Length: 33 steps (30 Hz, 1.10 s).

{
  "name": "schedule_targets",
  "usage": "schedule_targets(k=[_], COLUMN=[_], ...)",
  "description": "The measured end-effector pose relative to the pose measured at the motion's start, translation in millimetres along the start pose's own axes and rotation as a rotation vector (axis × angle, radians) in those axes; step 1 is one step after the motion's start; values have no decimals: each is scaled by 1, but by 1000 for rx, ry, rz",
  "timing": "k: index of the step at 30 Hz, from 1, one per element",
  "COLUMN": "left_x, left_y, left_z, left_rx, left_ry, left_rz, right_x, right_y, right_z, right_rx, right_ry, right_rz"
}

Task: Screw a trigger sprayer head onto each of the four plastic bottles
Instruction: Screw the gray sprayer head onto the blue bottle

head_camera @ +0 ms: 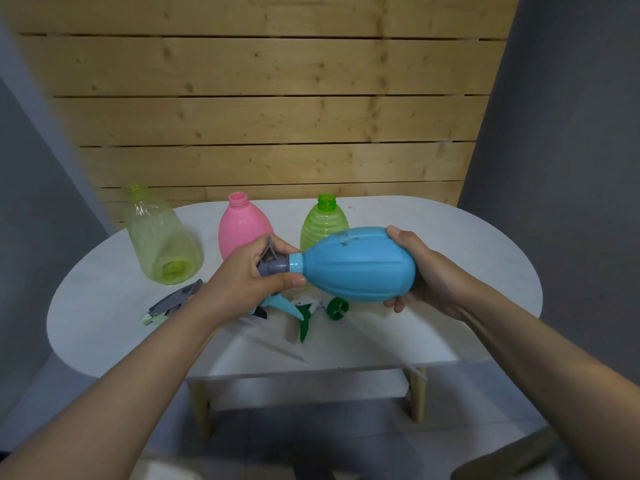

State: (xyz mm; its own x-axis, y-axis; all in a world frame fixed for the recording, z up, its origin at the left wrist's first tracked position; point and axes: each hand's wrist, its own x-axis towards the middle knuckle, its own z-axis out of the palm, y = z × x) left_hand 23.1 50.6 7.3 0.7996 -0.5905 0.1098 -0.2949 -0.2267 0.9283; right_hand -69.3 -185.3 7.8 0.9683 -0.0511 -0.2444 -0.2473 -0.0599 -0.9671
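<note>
Both forearms reach in from 6 o'clock over the white worktop (104,306). Right hand (429,271) has its fingers clamped on the base of the blue bottle (360,265), held sideways above the worktop centre. Left hand (249,275) has its fingers closed around the grey sprayer head (273,265) at the bottle's neck. At 12 o'clock stand a pale yellow-green bottle (159,237), a pink bottle (242,226) and a green bottle (322,223), all without heads. Loose sprayer heads lie below: a grey one (173,303), a blue one (280,304) and a green one (306,320).

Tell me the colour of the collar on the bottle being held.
Light blue collar, on the blue plastic bottle; head view.
</note>
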Motion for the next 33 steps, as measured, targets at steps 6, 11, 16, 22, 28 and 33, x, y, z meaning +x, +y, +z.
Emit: schedule_targets(k=[6,11,16,22,28,33], left_x=[3,6,8,18,30,36], left_y=[-2,-2,3,13,3,-7], left_z=[1,5,24,34,39,47], left_rx=[48,67,55,-36,-101,77], left_ry=[-11,-35,-60,48,75,42], left_rz=[-41,-50,-7,87,-50,-38], right_x=[-4,-10,-10,0,22,41], right_y=[4,-1,-2,-5,2,18], right_z=[0,0,14,-3,-46,-60], right_rx=[-42,-564,-1151,-972,-341,-239], right_ry=[40,186,161,247,496,488], right_rz=[5,-261,-339,-370,-277,-237])
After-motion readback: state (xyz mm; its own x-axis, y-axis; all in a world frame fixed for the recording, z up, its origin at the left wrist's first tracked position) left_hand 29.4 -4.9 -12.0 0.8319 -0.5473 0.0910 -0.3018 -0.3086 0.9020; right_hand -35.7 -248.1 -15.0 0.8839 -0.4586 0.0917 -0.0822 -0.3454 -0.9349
